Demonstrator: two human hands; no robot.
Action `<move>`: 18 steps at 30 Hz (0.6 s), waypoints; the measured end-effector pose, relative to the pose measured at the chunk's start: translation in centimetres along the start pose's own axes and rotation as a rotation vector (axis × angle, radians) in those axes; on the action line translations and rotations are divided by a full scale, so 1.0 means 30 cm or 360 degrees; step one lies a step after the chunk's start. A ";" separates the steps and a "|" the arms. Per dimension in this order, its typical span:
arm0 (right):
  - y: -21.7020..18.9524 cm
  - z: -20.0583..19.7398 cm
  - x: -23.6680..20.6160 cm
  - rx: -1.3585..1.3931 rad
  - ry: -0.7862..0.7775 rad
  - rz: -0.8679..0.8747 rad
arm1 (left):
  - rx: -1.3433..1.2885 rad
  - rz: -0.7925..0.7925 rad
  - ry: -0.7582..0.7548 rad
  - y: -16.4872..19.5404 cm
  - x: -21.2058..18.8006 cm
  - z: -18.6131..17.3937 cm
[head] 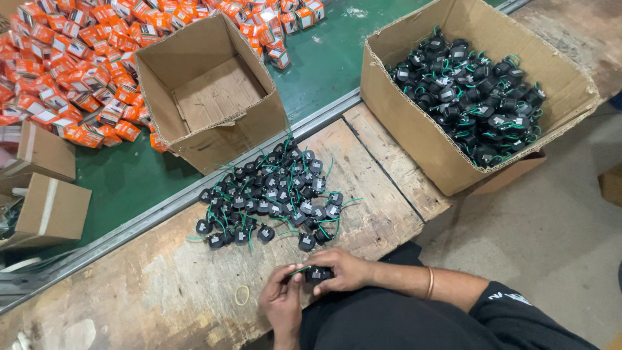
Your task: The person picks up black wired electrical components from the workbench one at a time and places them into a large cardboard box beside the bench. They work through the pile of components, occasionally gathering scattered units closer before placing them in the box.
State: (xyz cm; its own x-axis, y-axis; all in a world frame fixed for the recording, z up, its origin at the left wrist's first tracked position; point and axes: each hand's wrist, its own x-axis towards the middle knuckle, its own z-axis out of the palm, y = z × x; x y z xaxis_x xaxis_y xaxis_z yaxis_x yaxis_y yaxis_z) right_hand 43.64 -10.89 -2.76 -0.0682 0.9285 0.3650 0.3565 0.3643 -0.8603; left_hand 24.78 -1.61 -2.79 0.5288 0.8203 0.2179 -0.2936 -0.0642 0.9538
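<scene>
step in hand: both hands work one small black part with green wire (316, 275) at the near edge of the wooden bench (149, 285), just above the lap; done well, i judge, it wants the body pinned steady by one hand while the other guides the wire, kept close over the bench so a slip drops it on wood
left hand (283, 302): fingers curled, thumb and fingertips pinching the wire end at the part's left side; nearly closed
right hand (342, 268): fingers bent over the top of the part, pressed onto it; closed around it, a bangle on the wrist
pile of parts (272, 194): loose on the bench, just beyond the hands, apart from them
empty carton (210, 91): open, behind the pile
full carton (466, 84): right, holding many like parts
rubber band (241, 295): on the bench left of the left hand
orange boxes (71, 71): heaped on the green surface, far left
</scene>
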 end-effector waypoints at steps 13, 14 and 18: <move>-0.050 0.021 0.021 -0.0105 0.0344 0.0056 | 0.0793 0.0459 -0.0366 0.135 0.042 0.004; -0.058 0.024 0.022 -0.0109 0.0343 0.0056 | 0.0803 0.0409 -0.0323 0.133 0.043 0.013; -0.089 0.025 0.017 -0.0061 0.0285 0.0064 | 0.0492 0.0099 -0.0113 0.116 0.028 0.058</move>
State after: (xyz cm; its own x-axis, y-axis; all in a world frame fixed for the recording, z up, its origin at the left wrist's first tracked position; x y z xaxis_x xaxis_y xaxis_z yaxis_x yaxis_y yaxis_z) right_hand 41.95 -11.35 -0.55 0.1126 0.9134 0.3913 0.3913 0.3212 -0.8624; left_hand 25.60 -2.13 1.06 0.5748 0.7684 0.2812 -0.0767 -0.2915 0.9535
